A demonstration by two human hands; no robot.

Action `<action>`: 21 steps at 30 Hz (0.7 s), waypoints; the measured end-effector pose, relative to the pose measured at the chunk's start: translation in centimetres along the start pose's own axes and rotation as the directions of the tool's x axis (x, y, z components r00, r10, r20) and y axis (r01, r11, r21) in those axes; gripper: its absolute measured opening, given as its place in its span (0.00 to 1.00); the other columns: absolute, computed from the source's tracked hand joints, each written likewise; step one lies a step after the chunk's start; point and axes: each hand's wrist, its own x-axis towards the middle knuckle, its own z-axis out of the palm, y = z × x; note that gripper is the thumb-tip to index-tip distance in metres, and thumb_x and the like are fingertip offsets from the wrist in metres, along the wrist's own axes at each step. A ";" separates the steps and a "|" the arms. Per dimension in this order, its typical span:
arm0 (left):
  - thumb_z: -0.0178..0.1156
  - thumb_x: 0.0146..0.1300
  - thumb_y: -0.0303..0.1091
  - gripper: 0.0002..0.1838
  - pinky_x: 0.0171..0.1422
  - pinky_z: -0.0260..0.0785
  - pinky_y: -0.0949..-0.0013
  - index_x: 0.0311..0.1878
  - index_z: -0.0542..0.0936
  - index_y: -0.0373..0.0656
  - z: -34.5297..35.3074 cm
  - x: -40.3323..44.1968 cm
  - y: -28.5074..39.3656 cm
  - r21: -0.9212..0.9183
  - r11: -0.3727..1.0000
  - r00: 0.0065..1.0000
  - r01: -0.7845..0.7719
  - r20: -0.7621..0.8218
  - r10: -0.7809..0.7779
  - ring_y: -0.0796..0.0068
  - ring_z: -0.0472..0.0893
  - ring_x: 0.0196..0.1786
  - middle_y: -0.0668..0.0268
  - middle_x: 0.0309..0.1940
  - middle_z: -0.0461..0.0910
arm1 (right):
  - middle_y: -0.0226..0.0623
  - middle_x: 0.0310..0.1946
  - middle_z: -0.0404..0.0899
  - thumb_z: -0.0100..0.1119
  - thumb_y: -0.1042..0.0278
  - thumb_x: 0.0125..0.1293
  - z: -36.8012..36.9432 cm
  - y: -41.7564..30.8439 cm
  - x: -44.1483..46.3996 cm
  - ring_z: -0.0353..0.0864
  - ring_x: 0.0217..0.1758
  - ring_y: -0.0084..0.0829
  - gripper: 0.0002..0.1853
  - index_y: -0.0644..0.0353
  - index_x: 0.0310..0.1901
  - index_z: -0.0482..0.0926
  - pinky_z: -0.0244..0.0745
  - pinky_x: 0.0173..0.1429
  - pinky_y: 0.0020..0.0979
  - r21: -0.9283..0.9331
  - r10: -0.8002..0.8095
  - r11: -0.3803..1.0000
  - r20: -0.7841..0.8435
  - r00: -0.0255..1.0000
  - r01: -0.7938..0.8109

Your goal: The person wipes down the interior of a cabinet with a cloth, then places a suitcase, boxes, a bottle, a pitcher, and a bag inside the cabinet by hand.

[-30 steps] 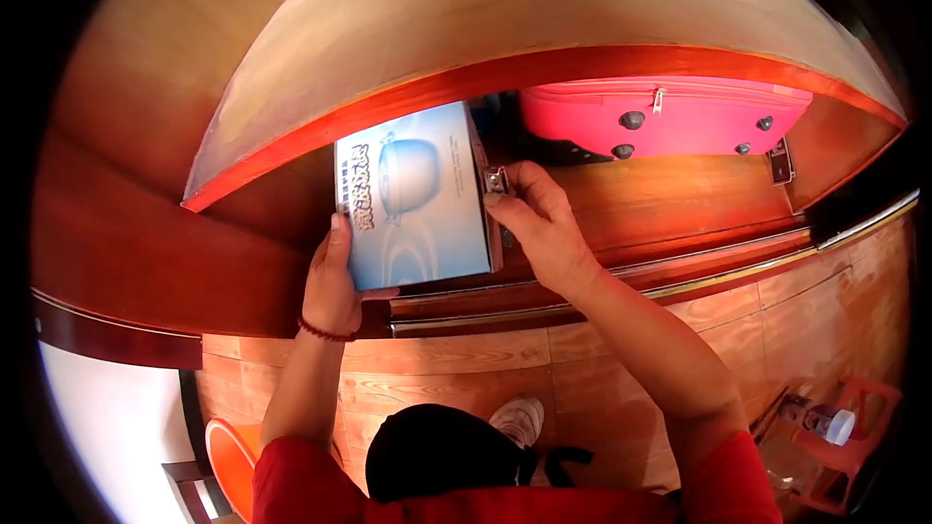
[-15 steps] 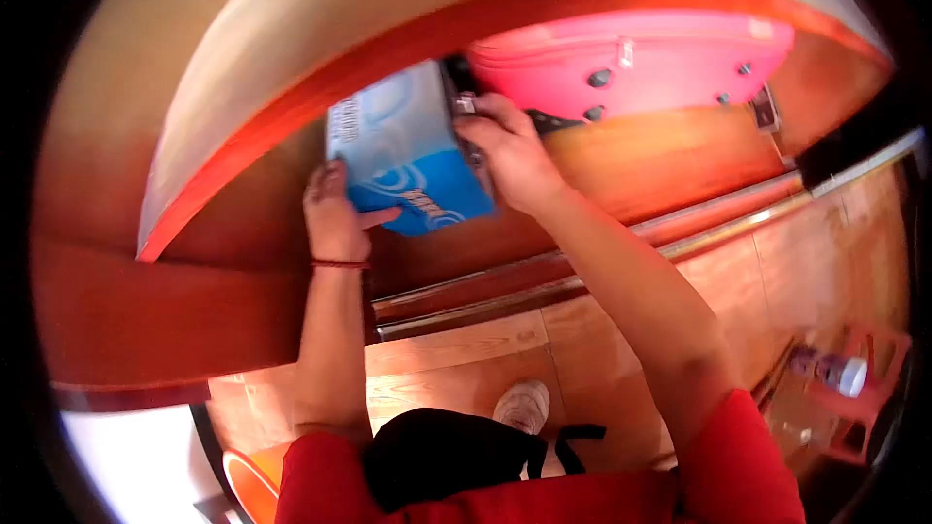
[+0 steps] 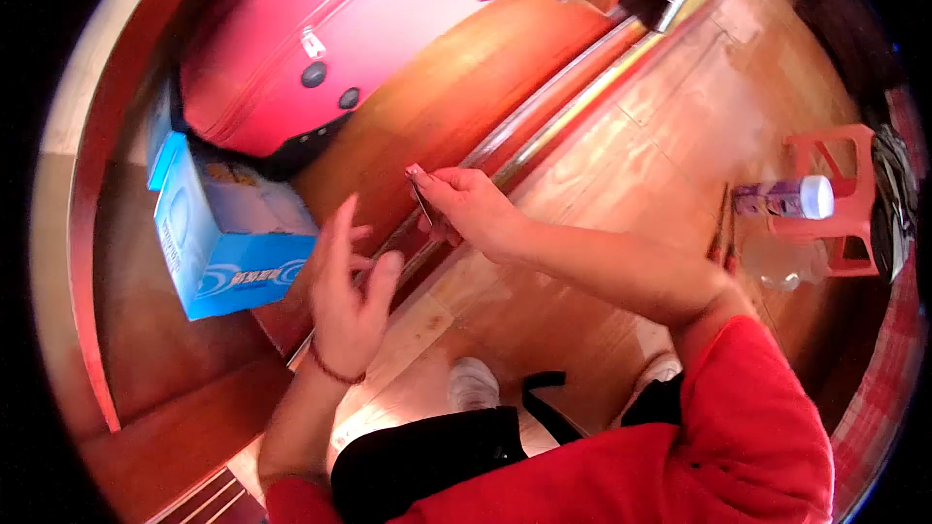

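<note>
My left hand (image 3: 349, 296) is open with its fingers apart, just right of a blue-and-white cardboard box (image 3: 238, 252), and holds nothing. The box sits inside the wooden cabinet, its printed side towards me. My right hand (image 3: 476, 209) is closed on a small thin dark item (image 3: 423, 202), held between thumb and fingers. Its kind is too small and hidden to make out. Behind the box lies a pink suitcase (image 3: 291, 49) with dark round feet and a white zipper pull.
The cabinet's curved edge (image 3: 83, 301) runs down the left. Metal sliding-door rails (image 3: 558, 116) cross the cabinet's front. On the right, a pink plastic stool (image 3: 854, 199) stands on the wooden floor, with a purple, white-capped bottle (image 3: 777, 199) by it. My shoe (image 3: 474, 383) is below.
My left hand has let go of the box, which now rests in the cabinet beside the suitcase. My right hand has drawn away from the box, holding the thin item. The view has turned right.
</note>
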 end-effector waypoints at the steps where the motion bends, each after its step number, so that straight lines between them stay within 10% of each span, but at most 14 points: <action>1: 0.57 0.59 0.32 0.28 0.53 0.66 0.68 0.60 0.61 0.32 1.5 0.9 -0.2 -0.024 1.000 1.000 -0.010 0.026 0.011 0.62 0.72 0.52 0.53 0.52 0.68 | 0.29 0.23 0.75 0.49 0.57 0.65 -1.3 -0.5 -1.1 0.72 0.25 0.21 0.13 0.59 0.36 0.76 0.66 0.29 0.21 -0.114 0.133 0.984 -0.025 0.991 -0.135; 3: 0.58 0.59 0.38 0.30 0.49 0.67 0.73 0.59 0.60 0.32 5.5 2.2 -0.7 -0.464 0.822 0.917 0.330 0.364 -0.163 0.70 0.73 0.49 0.56 0.48 0.71 | 0.32 0.27 0.76 0.48 0.58 0.65 -3.4 -0.1 -3.5 0.74 0.29 0.24 0.13 0.59 0.38 0.75 0.69 0.33 0.24 -0.035 0.180 0.983 -0.016 0.984 -0.180; 6: 0.58 0.60 0.44 0.31 0.49 0.67 0.74 0.58 0.60 0.31 11.4 4.0 1.9 -0.329 0.803 0.665 0.497 0.738 -0.109 0.75 0.72 0.47 0.59 0.45 0.72 | 0.40 0.40 0.76 0.46 0.62 0.66 -8.6 0.8 -8.1 0.76 0.43 0.32 0.13 0.62 0.45 0.71 0.73 0.49 0.33 0.323 0.270 0.887 0.213 0.939 -0.328; 10: 0.56 0.60 0.39 0.23 0.41 0.68 0.74 0.54 0.64 0.39 17.7 2.3 4.0 -0.276 0.920 0.550 0.277 0.831 0.084 0.78 0.72 0.39 0.63 0.36 0.73 | 0.32 0.34 0.78 0.44 0.59 0.65 -13.9 1.2 -16.1 0.76 0.37 0.27 0.14 0.59 0.41 0.75 0.71 0.46 0.28 0.384 0.366 0.848 0.075 0.928 -0.366; 14: 0.53 0.62 0.32 0.18 0.41 0.67 0.74 0.53 0.63 0.41 24.7 0.4 4.2 -0.099 0.827 0.332 0.554 0.937 -0.110 0.82 0.71 0.39 0.69 0.37 0.70 | 0.34 0.27 0.76 0.52 0.65 0.60 -20.7 6.2 -20.7 0.75 0.26 0.25 0.10 0.64 0.37 0.76 0.71 0.29 0.26 0.008 0.398 0.905 -0.367 0.841 -0.425; 17: 0.53 0.59 0.29 0.15 0.29 0.63 0.76 0.49 0.66 0.42 29.2 -0.9 4.5 -0.335 0.696 0.520 0.636 0.851 -0.065 0.83 0.69 0.28 0.71 0.30 0.70 | 0.34 0.23 0.74 0.54 0.67 0.57 -25.6 7.3 -22.3 0.72 0.22 0.24 0.10 0.66 0.34 0.74 0.69 0.22 0.25 -0.127 0.146 0.942 -0.677 0.721 -0.310; 20: 0.55 0.56 0.28 0.11 0.26 0.61 0.76 0.42 0.68 0.42 32.4 -0.6 4.4 -0.233 0.663 0.432 0.712 0.889 -0.152 0.82 0.70 0.27 0.71 0.28 0.70 | 0.42 0.30 0.75 0.57 0.66 0.54 -29.1 8.4 -24.2 0.75 0.28 0.32 0.14 0.68 0.37 0.71 0.74 0.30 0.34 -0.192 0.074 0.920 -0.769 0.634 -0.341; 21: 0.58 0.54 0.28 0.07 0.25 0.61 0.76 0.34 0.69 0.43 33.2 -0.6 5.0 -0.229 0.691 0.488 0.685 0.849 -0.202 0.81 0.69 0.24 0.72 0.25 0.70 | 0.48 0.34 0.73 0.58 0.66 0.53 -29.9 9.6 -24.4 0.74 0.35 0.39 0.18 0.69 0.42 0.68 0.72 0.38 0.39 -0.590 -0.272 0.693 -0.746 0.608 -0.415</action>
